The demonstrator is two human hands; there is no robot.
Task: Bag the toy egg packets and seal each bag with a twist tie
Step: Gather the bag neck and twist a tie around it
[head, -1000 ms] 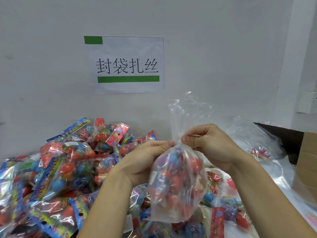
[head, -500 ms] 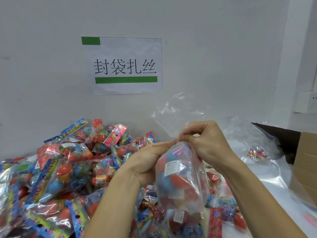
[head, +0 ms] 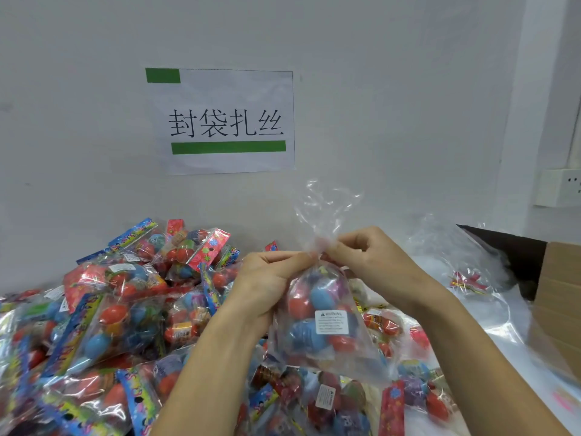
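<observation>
Clear bag (head: pixel 327 322) held above packet pile (head: pixel 119 313), neck gathered. Left hand (head: pixel 267 278) and right hand (head: pixel 371 259) both pinch neck, fingertips meeting there; mouth flares loose above.

Risks: twist tie not discernible at neck; if absent, releasing either pinch likely lets neck spring open. Thin film may slip or tear under twisting; hanging load could drop onto pile.

Contents: red and blue toy eggs, white warning label facing camera. Cardboard box (head: pixel 559 303) at right, contents unseen.
</observation>
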